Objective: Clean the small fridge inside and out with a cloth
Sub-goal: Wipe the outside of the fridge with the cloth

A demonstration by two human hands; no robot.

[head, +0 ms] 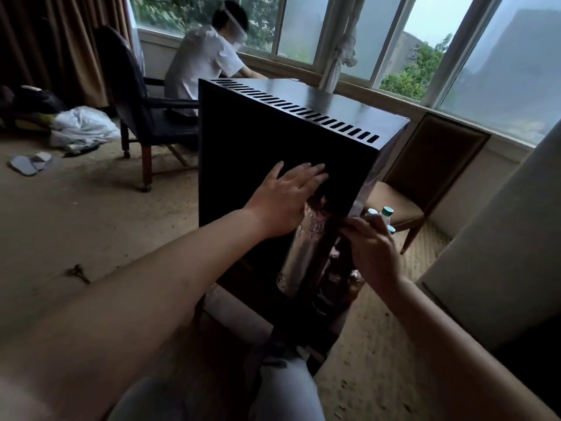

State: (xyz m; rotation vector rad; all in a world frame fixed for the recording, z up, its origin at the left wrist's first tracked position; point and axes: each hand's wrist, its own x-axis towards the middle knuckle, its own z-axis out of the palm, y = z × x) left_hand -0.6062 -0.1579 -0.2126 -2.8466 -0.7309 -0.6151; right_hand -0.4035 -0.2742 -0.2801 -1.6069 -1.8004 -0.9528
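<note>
Subject: small fridge [261,141], black, standing at the centre of the head view on worn carpet [91,223], its dark side panel facing the camera.
Top panel: a row of vent slots [303,109] runs along the near edge, from 11 o'clock toward 3 o'clock.
Left hand [282,202]: laid flat on the side panel at frame centre, fingers straight and slightly spread, pointing toward 1 o'clock.
Right hand [373,250]: at 4 o'clock from the left hand, fingertips drawn together in a pinch on clear film [303,247] at the fridge's corner edge.
Clear film: shiny and crinkled, clinging to the panel below the left hand and trailing toward 6 o'clock.
Bottles [387,211]: teal-capped, just behind the right hand's knuckles, partly hidden by them.
Wooden chair [425,165]: padded, at 3 o'clock, beside the fridge.
Seated person [203,62]: white top, at 11 o'clock, in a dark armchair [136,95] facing the windows [379,31].
Floor items: white bag [85,123] at 10 o'clock; grey slippers [28,164] at 9 o'clock.
Foreground: the wearer's knee [288,390] at 6 o'clock, below the fridge.
</note>
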